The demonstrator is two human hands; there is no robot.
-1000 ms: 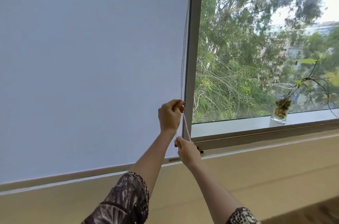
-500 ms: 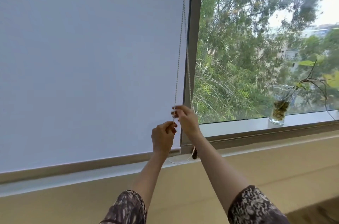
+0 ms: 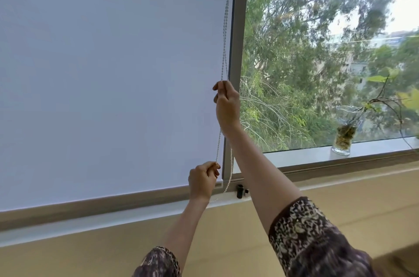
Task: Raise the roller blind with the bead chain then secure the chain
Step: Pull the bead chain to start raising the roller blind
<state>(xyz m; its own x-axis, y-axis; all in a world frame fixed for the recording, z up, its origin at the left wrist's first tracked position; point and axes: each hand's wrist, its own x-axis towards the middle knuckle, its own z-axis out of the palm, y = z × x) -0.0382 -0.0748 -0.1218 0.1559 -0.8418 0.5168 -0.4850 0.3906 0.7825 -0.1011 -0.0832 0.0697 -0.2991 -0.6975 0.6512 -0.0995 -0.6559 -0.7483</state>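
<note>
A pale grey roller blind (image 3: 108,72) covers the left window pane, its bottom bar just above the sill. The white bead chain (image 3: 224,34) hangs along the blind's right edge beside the window frame post. My right hand (image 3: 226,106) is raised high and pinches the chain between its fingers. Lower down, my left hand (image 3: 203,180) grips the same chain near the blind's bottom corner. A slack loop of chain (image 3: 230,170) droops between and below the hands. A small black chain holder (image 3: 239,190) sits on the sill by the frame.
A glass vase (image 3: 343,134) with a leafy branch stands on the right window ledge. Trees and buildings show through the uncovered right pane. A tan wall ledge (image 3: 340,204) runs below the window.
My right hand has climbed up the chain while my left hand pulled downward to the blind's bottom corner. The blind's bottom bar sits slightly higher above the sill.
</note>
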